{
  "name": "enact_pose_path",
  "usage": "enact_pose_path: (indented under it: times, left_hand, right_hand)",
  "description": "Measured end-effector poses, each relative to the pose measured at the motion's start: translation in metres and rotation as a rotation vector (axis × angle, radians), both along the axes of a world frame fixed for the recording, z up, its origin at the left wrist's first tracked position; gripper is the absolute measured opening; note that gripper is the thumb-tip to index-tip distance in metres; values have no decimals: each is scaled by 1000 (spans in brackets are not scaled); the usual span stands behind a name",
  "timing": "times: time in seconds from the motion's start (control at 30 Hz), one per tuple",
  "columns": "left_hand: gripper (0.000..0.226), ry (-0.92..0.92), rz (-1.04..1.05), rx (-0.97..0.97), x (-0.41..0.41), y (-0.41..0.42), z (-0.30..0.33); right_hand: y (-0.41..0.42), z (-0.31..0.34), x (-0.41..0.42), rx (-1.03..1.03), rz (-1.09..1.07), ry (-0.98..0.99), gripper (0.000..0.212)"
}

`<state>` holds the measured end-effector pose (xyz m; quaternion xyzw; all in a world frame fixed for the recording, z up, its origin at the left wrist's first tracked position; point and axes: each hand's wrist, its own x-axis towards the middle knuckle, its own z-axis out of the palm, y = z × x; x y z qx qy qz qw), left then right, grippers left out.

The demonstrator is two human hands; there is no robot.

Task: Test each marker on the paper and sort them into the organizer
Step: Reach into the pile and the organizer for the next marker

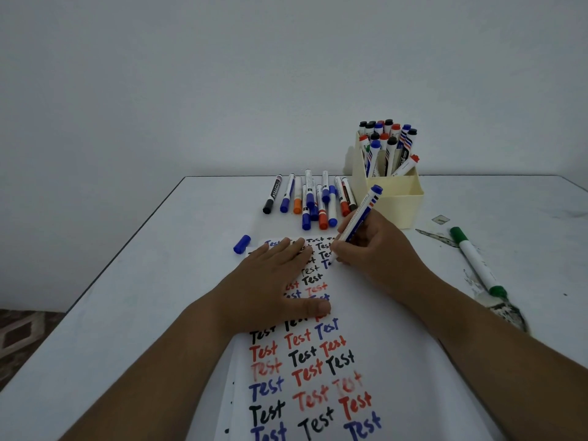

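We press our flat left hand [280, 281] on the paper [366, 329] to steady it while our right hand [378, 249] beside it grips the blue marker [358, 218], writing

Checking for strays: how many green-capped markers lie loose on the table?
1: a green marker lies on the table right of the right hand. Another green one may be hidden in the organizer.
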<state>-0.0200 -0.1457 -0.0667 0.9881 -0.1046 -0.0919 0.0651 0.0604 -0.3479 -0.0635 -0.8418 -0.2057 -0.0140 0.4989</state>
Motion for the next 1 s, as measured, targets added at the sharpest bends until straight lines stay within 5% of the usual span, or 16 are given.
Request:
enact_pose_path:
  times: [1.0]
  left_hand:
    - [105,22,11,-18,-2,0,2]
  right_hand:
    - [-2,0,1,37,-108,3,30]
